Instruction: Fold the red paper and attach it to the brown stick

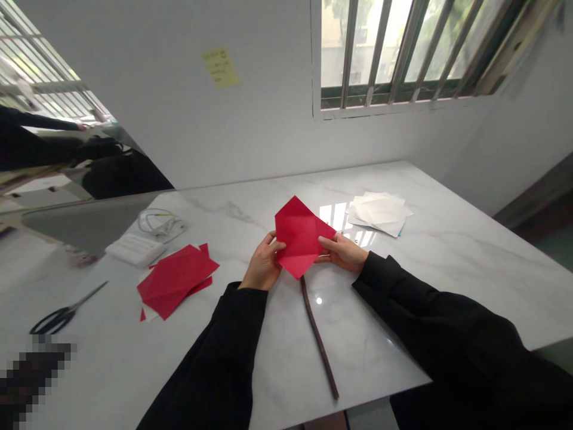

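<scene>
A folded sheet of red paper (301,236) is held up above the white marble table (286,334), diamond-shaped with visible crease lines. My left hand (264,263) pinches its lower left edge, thumb on top. My right hand (342,252) grips its right edge from the other side, fingers spread under the paper. Both black sleeves reach in from the bottom of the view. Just below the paper lies a long thin dark brown strip (317,331), running toward the table's near edge and apart from both hands.
A pile of red paper (176,280) lies to the left, near black-handled scissors (62,315). Behind it are a white plastic box (134,249) and a white cable (159,226). White paper sheets (378,214) lie at the back right. A tall mirror stands at the left.
</scene>
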### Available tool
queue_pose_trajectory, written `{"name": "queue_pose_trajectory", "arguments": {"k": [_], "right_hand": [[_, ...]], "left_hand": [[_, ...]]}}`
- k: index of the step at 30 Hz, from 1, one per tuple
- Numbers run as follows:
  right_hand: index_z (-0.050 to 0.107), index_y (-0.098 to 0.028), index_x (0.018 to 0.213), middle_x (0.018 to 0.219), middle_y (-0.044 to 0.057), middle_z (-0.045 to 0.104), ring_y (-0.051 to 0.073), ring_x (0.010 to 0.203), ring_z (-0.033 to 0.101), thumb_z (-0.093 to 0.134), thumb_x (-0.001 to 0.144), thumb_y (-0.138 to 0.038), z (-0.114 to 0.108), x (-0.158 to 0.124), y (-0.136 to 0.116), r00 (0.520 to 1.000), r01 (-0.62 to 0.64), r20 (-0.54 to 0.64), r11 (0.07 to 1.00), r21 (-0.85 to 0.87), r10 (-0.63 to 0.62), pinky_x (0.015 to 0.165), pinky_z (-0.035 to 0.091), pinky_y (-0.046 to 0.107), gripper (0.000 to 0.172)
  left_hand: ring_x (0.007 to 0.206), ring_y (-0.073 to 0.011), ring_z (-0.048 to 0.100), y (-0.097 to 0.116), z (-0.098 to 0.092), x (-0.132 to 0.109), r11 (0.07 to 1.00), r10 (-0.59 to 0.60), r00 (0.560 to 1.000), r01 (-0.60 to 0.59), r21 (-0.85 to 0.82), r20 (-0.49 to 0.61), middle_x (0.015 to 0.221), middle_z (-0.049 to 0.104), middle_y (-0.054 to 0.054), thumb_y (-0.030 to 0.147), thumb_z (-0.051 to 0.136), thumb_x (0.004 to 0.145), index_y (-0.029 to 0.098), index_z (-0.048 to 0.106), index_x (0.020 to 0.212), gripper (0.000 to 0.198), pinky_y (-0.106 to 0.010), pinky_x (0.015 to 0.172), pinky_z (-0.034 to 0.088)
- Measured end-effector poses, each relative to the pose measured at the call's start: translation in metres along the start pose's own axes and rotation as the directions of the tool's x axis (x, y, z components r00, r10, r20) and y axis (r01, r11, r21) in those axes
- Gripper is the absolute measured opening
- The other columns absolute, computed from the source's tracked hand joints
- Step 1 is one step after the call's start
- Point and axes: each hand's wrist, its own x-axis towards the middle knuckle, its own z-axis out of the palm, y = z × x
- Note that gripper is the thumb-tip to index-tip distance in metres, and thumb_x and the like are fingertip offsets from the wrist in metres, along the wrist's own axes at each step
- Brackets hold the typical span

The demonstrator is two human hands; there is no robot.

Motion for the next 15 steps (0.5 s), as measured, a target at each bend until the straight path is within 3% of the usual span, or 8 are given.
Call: {"name": "queue_pose_trajectory", "arguments": {"k": [6, 11, 15], "right_hand": [[0.07, -0.022, 0.118, 0.111, 0.01, 0.075, 0.027, 0.106, 0.071, 0.065, 0.085, -0.074, 0.001, -0.0003, -0.0011, 1.0, 0.007, -0.018, 0.999, 0.04, -0.006, 0.092, 0.058, 0.041, 0.062], [0.073, -0.022, 0.106, 0.102, 0.011, 0.075, 0.026, 0.095, 0.072, 0.035, 0.088, -0.09, -0.0013, 0.0025, -0.0069, 0.997, -0.059, -0.047, 0.994, 0.096, 0.064, 0.089, 0.057, 0.041, 0.08], [0.073, -0.021, 0.101, 0.098, 0.01, 0.075, 0.023, 0.086, 0.07, 0.052, 0.091, -0.077, -0.0042, 0.0041, -0.005, 0.997, -0.067, -0.031, 0.99, 0.12, 0.071, 0.086, 0.058, 0.039, 0.06]], "left_hand": [[0.083, -0.0181, 0.07, -0.0013, 0.0014, -0.0019, 1.0, -0.019, 1.0, 0.019, 0.023, -0.003, 0.1, 0.075, -0.003, 0.015, 0.077, 0.067, 0.021, 0.06, 0.109, 0.046, -0.028, 0.075, 0.052], [0.088, -0.0194, 0.07, 0.0005, -0.0002, 0.0003, 1.0, -0.005, 0.999, 0.005, -0.003, -0.035, 0.105, 0.075, -0.003, 0.014, 0.075, 0.067, 0.02, 0.063, 0.11, 0.045, -0.029, 0.076, 0.054], [0.094, -0.0208, 0.071, 0.0024, 0.0028, -0.0013, 0.999, 0.017, 1.0, -0.017, -0.027, -0.023, 0.109, 0.075, -0.004, 0.015, 0.073, 0.07, 0.019, 0.065, 0.109, 0.04, -0.03, 0.08, 0.056]]}}
